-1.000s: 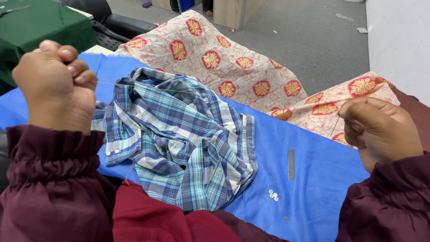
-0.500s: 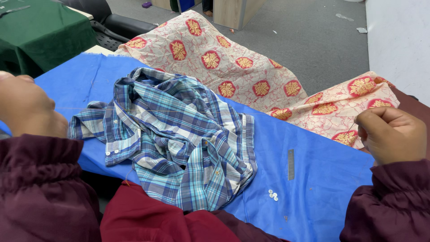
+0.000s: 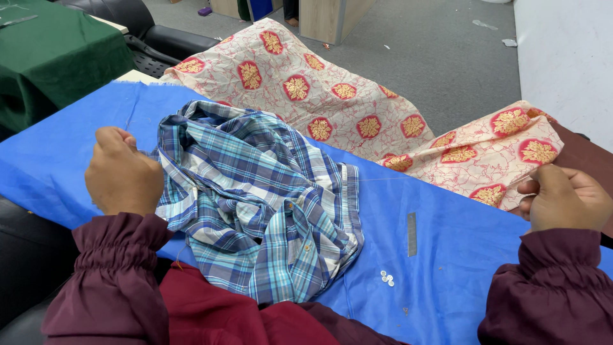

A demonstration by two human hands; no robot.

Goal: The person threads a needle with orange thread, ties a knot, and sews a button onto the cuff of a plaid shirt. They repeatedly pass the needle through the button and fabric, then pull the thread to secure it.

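my left hand (image 3: pixel 123 171) has dropped to the shirt (image 3: pixel 255 198); both fists pinch thread (image 3: pixel 383 179), right hand (image 3: pixel 562 199) pulling it taut.

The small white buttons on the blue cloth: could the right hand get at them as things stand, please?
Probably yes: the buttons lie bare on the blue cloth, nothing over them, but the right hand is closed as if pinching thread.

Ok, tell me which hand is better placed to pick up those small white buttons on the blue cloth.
Probably the right hand: the white buttons lie on the blue cloth right of the plaid shirt, on its side. The left hand sits beyond the shirt. Both fists are closed, seemingly pinching a thin thread.
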